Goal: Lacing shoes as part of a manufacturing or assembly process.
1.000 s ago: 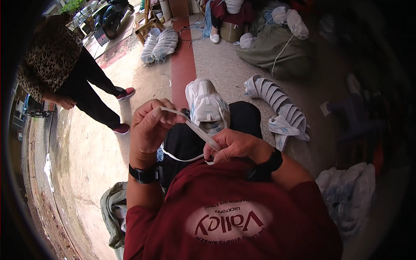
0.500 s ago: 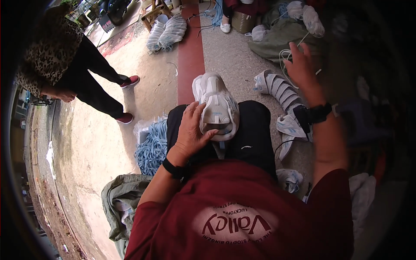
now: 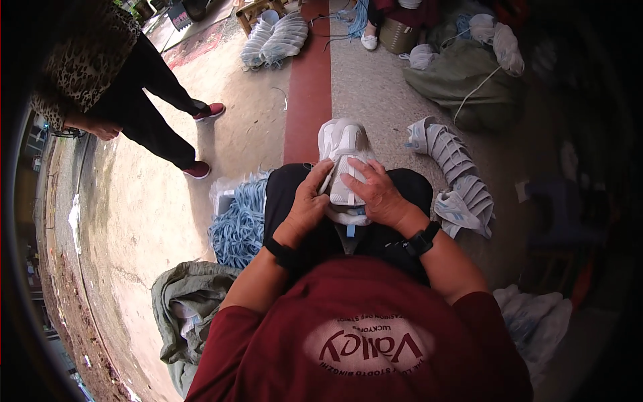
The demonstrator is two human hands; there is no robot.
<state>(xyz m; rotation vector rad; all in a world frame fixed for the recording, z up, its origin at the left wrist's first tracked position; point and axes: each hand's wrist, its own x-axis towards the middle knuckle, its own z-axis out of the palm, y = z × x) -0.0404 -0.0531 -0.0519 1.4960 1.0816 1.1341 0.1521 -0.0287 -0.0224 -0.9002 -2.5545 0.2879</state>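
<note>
On my lap lies a white and grey shoe upper [image 3: 347, 144], its toe pointing away from me and a small blue tab at the heel end. My left hand [image 3: 309, 201] grips its left side, thumb and fingers on the edge beside the tongue. Over the tongue and right side rests my right hand [image 3: 380, 194], its fingers bent and pressing on the upper. Whether a thin lace lies under those fingers I cannot make out. Beside my left knee is a heap of light-blue laces [image 3: 241, 224] in a pale container.
A row of nested white shoe uppers [image 3: 452, 157] lies right of my knees. Beyond it sits a green sack [image 3: 462, 84] with white bundles. At left stands a person [image 3: 151, 100] in dark trousers. More stacked uppers [image 3: 274, 43] lie far ahead; a green cloth bag [image 3: 191, 301] is near my left elbow.
My right hand has come down from the upper right, where it was raised near a pale cord, onto the shoe upper. My left hand has shifted to the upper's left edge.
</note>
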